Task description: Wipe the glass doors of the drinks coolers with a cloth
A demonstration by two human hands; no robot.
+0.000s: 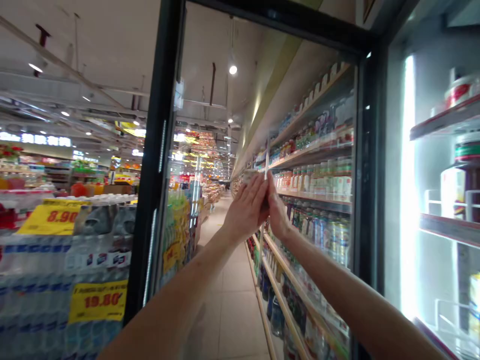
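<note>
My left hand (248, 204) is stretched out in front of the black-framed glass door (221, 280), its fingers straight and side by side. Close against it on the right is my right hand (278, 209), seen edge-on with the fingers extended upward. Both appear to rest on the glass, though contact is hard to confirm. A pale blurred patch (249, 175) shows just past the left fingertips; I cannot tell whether it is a cloth or a reflection. The space between the palms is dark and mostly hidden.
At right stands a lit refrigerator (410, 200) with bottles on its shelves. Through the glass show shelves of drinks (311, 175) and a tiled aisle (234, 310). Stacked bottled water (33, 280) with yellow price signs (98, 301) stands at left, beside the door frame (150, 200).
</note>
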